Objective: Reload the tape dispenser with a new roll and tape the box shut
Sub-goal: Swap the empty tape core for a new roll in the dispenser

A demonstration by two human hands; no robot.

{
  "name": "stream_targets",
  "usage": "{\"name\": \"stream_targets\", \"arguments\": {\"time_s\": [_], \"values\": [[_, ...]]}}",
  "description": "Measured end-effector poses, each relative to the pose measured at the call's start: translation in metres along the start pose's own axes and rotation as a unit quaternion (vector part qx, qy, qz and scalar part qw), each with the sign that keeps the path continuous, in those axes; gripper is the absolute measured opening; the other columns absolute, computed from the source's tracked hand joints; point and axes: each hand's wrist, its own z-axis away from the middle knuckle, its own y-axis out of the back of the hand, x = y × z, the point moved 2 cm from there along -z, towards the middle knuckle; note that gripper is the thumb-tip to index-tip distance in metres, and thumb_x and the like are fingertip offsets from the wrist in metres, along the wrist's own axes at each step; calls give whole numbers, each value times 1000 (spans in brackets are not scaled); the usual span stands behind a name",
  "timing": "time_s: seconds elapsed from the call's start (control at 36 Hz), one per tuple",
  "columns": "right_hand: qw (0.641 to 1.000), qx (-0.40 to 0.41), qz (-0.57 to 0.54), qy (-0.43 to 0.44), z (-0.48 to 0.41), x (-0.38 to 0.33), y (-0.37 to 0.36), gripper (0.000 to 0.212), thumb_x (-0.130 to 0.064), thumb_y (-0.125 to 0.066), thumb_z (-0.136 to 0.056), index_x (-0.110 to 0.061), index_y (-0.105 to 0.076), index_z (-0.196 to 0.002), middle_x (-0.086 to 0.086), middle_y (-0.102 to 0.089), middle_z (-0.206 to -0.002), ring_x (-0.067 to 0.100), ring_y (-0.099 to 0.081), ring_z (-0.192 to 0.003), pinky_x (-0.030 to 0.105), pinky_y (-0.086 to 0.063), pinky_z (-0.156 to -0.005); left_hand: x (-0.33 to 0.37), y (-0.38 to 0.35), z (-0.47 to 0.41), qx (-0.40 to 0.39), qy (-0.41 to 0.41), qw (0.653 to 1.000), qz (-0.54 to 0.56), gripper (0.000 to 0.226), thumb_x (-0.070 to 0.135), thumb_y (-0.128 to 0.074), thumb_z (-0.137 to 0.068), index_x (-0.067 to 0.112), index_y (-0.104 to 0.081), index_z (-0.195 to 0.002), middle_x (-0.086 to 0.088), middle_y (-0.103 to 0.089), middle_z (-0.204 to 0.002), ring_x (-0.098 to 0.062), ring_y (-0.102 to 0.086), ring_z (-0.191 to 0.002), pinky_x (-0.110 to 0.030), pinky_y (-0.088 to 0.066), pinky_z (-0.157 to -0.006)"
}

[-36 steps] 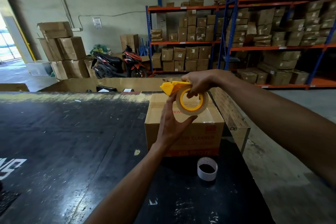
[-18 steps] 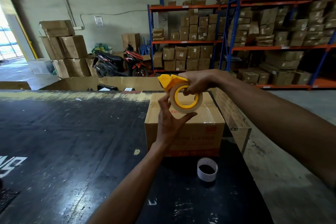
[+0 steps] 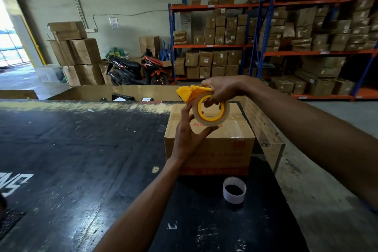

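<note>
i've got the yellow tape dispenser [image 3: 191, 94] up in the air over the cardboard box [image 3: 210, 145], right hand [image 3: 222, 90] clamped over its top with fingers hooked into the core. the tape roll [image 3: 210, 111] sits on the dispenser, and my left hand [image 3: 189, 135] cups its lower rim, thumb and fingertips pinching the edge. the box stands near the right edge of the black table [image 3: 81, 159], flaps down with clear tape along the top. an empty white core [image 3: 234, 190] stands just in front of the box, close to that same edge. plenty of bare tabletop to my left. the dispenser's blade end is hard to make out, and my palm hides part of the box print.
</note>
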Motion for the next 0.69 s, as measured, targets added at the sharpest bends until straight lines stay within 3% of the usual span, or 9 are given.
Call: {"name": "stream_targets", "arguments": {"time_s": [0.11,0.22,0.36,0.47,0.58,0.69], "values": [[999,26,-29,4,0,1,0,45,-21,-75,-89,-18,-51,-127,8,-65,-112,24,-68,-99,44,-60,-88,6,-8,7,84,18,996,15,93,17,-93,-74,-1,-37,-146,-11,-51,-149,16,-49,-128,-4,-43,-99],[999,35,-21,20,0,-2,-2,33,-16,-71,-91,-19,-54,-120,7,-65,-108,23,-66,-97,36,-57,-82,13,-15,8,120,22,992,29,93,21,-95,-72,-1,-38,-142,-13,-49,-148,-16,-53,-134,-14,-46,-104],[999,17,-12,32,3,-2,0,29,-9,-68,-93,-20,-53,-116,5,-61,-108,23,-64,-100,33,-53,-79,13,-12,3,83,6,996,29,101,30,-95,-71,5,-33,-147,-5,-43,-151,-23,-52,-136,-24,-47,-110],[999,14,8,40,4,-7,6,35,-9,-70,-91,-22,-51,-118,6,-60,-112,21,-63,-100,32,-54,-79,11,-5,-2,48,-22,999,15,101,26,-93,-74,2,-31,-150,0,-41,-151,-14,-49,-138,-14,-41,-110],[999,8,14,35,9,-8,16,38,-8,-70,-91,-23,-51,-121,7,-59,-116,22,-64,-99,29,-54,-73,10,3,0,16,-38,999,-9,96,21,-90,-78,3,-35,-154,-6,-45,-155,-10,-57,-127,-6,-42,-103],[999,7,10,39,13,-13,20,41,-9,-69,-92,-17,-52,-129,10,-63,-115,27,-68,-99,29,-57,-72,14,4,-1,17,-25,1000,3,99,23,-90,-79,4,-32,-158,-10,-48,-158,-13,-64,-125,-10,-48,-102]]}}
